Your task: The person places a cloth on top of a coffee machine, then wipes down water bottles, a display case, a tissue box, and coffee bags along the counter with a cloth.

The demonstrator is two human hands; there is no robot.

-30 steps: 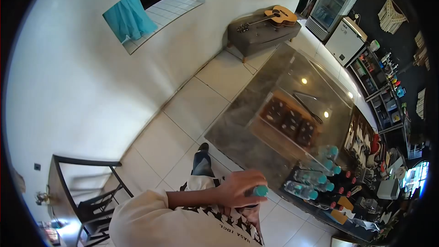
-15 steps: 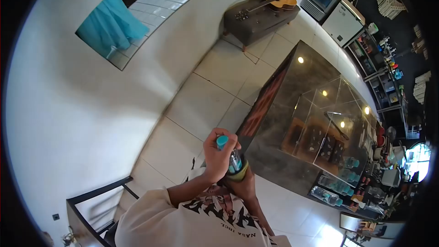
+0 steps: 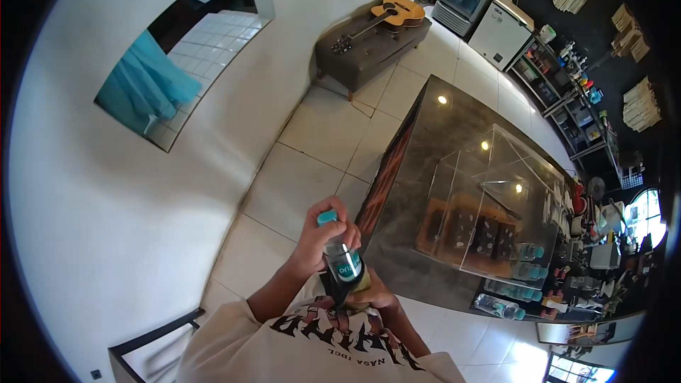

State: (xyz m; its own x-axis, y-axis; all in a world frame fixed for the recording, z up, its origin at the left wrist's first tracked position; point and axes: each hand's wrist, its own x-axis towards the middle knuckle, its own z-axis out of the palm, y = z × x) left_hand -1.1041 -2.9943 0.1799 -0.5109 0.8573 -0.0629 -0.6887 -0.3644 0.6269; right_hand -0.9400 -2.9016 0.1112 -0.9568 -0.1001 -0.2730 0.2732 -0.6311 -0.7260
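A clear plastic water bottle (image 3: 343, 261) with a turquoise cap and a turquoise label is held in front of my chest, cap pointing up and away from me. My left hand (image 3: 317, 237) is wrapped round its neck, fingers and thumb just below the cap. Low at the bottle's side, my right hand (image 3: 377, 292) grips a yellow-green cloth (image 3: 363, 285) that lies against the bottle near its base. The right fingers are partly hidden behind the bottle and cloth.
To my right stands a dark counter (image 3: 404, 216) with a clear display case (image 3: 496, 206) and several water bottles (image 3: 500, 306). A guitar (image 3: 397, 11) rests on a grey bench (image 3: 369, 53). A black metal frame (image 3: 152, 337) stands at lower left.
The bottle has turned and tilted so its label shows more fully. My right hand and the cloth sit lower along it. The whole view has shifted a little.
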